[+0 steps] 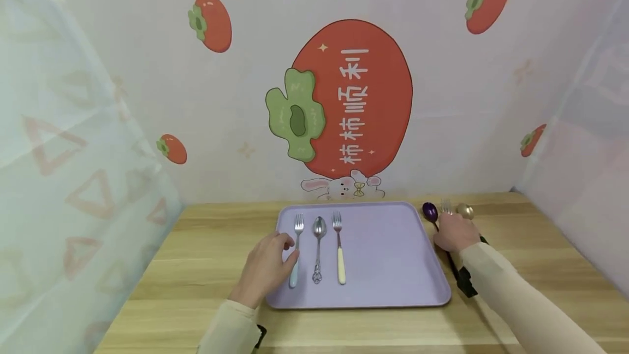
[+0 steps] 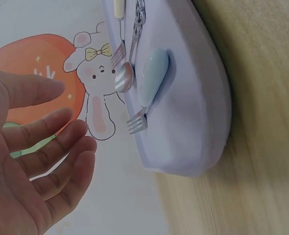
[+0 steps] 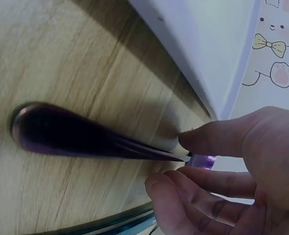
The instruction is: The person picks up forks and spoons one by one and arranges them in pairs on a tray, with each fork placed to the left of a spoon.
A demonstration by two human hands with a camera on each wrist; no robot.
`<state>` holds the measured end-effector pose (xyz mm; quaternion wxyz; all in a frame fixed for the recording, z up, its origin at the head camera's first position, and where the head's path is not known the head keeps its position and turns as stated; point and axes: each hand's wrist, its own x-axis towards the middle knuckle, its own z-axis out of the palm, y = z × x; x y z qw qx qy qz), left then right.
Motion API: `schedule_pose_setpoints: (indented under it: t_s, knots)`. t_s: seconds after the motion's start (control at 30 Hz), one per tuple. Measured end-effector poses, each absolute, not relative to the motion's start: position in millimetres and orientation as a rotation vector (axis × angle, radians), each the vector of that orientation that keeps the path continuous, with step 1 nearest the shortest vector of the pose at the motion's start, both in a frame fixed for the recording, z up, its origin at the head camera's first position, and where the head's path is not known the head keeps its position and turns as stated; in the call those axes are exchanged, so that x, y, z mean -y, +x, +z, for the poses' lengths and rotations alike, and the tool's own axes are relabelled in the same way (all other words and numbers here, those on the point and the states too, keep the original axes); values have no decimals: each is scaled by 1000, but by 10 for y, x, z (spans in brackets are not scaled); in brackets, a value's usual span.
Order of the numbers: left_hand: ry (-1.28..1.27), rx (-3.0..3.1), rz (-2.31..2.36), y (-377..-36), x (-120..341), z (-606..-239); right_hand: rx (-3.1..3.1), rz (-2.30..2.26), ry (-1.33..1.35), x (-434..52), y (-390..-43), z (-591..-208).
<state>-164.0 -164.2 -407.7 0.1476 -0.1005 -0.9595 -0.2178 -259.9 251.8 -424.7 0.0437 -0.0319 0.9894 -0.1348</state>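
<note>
A lilac tray [image 1: 388, 255] lies on the wooden table [image 1: 206, 245]. On its left part lie a fork with a pale blue handle [image 1: 295, 275], a silver spoon [image 1: 319, 228] and a fork with a cream handle [image 1: 340, 269], side by side. My left hand [image 1: 267, 266] hovers at the tray's left edge beside the blue-handled fork [image 2: 151, 81], fingers [image 2: 61, 142] spread and holding nothing. My right hand [image 1: 454, 232] rests right of the tray on a purple spoon [image 1: 429, 212]. The thumb [image 3: 208, 139] touches that spoon's handle [image 3: 71, 137], with the fingers curled just beside it.
A small fork [image 1: 446, 206] and a gold spoon [image 1: 464, 211] lie by the purple spoon, partly under my right hand. Printed curtain walls [image 1: 344, 102] close off the table at the back and both sides. Bare wood runs in front of the tray.
</note>
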Motion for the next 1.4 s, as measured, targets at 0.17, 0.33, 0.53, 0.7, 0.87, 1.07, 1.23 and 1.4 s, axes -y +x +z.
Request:
schedule_pose_setpoints:
  t_s: [0.17,0.33,0.53,0.7,0.87,1.07,1.23,1.4]
  knots:
    - [-286,2780,-614,-1588,1696,-4120,-2994,-458,-47,-2438,-2572,-4340]
    - [-308,2775,-626,-1624,1660,-4115,-3007,-449,-17,-2462,-2585,-4298]
    - [-334,2754,-615,-1689,1587,-4069,-2986,-428,-20,-2524,-2624,-4223]
    - [-323,2762,-613,-1642,1617,-4093,-2976,-453,-50,-2493,-2583,-4289]
    - [-313,2761,-622,-1654,1612,-4072,-2992,-452,-82,-2504,-2563,-4244]
    - [-292,2778,-614,-1701,1599,-4050,-2995,-490,-119,-2535,-2560,-4193]
    - [-299,2781,-619,-1720,1592,-4035,-2999,-537,-119,-2559,-2567,-4187]
    - [-300,2783,-617,-1719,1598,-4019,-2949,-621,-100,-2549,-2543,-4148]
